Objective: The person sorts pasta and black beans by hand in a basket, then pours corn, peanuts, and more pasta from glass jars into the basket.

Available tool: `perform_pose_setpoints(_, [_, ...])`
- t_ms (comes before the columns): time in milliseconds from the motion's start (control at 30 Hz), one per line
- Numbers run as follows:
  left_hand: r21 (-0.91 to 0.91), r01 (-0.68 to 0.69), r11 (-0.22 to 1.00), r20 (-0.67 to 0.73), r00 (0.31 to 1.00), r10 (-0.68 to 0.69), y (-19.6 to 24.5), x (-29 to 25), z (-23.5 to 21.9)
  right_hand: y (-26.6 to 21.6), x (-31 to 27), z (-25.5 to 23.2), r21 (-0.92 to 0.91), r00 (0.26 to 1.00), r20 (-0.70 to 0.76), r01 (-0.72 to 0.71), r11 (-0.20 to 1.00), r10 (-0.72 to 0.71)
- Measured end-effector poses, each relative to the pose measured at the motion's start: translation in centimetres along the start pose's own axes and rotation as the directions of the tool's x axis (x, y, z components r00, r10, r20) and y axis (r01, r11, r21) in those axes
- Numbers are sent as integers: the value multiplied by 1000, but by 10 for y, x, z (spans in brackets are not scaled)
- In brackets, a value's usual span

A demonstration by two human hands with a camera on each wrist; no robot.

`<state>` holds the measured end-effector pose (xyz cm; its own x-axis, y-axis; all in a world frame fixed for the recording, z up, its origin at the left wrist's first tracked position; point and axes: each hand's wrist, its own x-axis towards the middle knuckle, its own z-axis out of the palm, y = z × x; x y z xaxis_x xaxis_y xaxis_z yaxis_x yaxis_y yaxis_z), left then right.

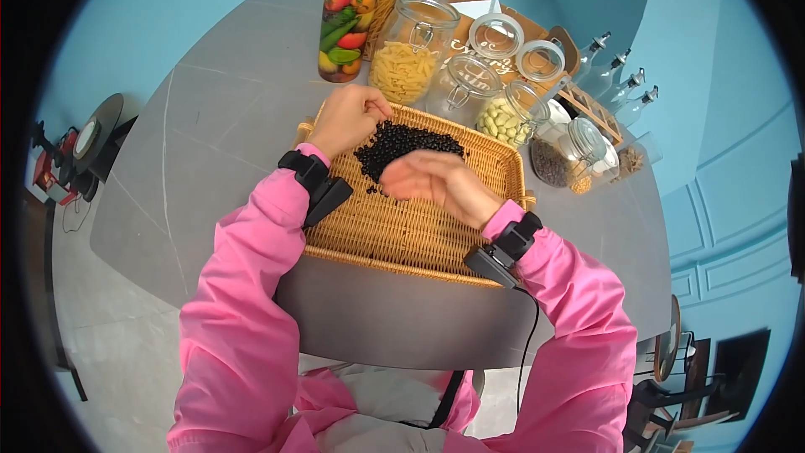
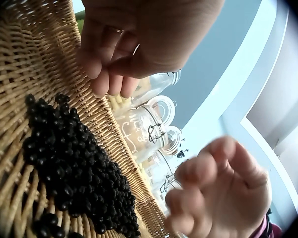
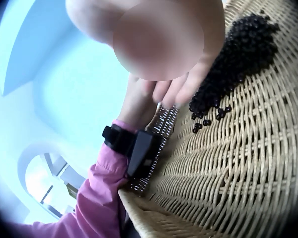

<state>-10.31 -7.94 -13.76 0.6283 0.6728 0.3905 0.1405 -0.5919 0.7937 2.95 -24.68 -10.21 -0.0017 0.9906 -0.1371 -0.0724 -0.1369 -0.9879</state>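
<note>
A heap of small shiny black beans [image 1: 411, 144] lies toward the back of a rectangular wicker tray [image 1: 377, 235]. My left hand [image 1: 345, 120] hovers over the tray's back left side, beside the heap. Its fingers hang loosely bent with the thumb close to them, and nothing shows between them in the left wrist view. Over the front right of the heap is my right hand [image 1: 444, 183], slightly blurred, its palm turned inward and its fingers relaxed. In the left wrist view, nothing shows in the right hand's [image 2: 218, 193] loosely bent fingers. A few beans [image 3: 208, 119] lie scattered at the heap's edge.
Behind the tray stand a tall jar of colourful vegetables [image 1: 342, 25], a pasta jar [image 1: 404, 71], a clear clip-top jar [image 1: 457, 96] and a jar of pale green beans [image 1: 506, 120]. More jars [image 1: 558, 159] and glass bottles [image 1: 616, 80] stand to the right on the grey table [image 1: 218, 75].
</note>
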Motion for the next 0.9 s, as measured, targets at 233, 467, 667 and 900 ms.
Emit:
perform_pose_setpoints(233, [-69,9,998,-22,1000,-10,8,-3,-2,27,17,-1,271,743,562,-580,768,362])
perform_pose_setpoints(467, [-54,-4,999,-38,999,2,5,-2,-2,31,42,-17,556,863,452,-469,687,223])
perform_pose_setpoints(667, [-50,-22,999,-40,999,20,5,-2,-2,22,37,-18,658,944,313,-297,692,108])
perform_pose_setpoints(900, [-283,9,959,-259,962,-85,18,-1,-9,4,29,1,618,958,287,-209,758,30])
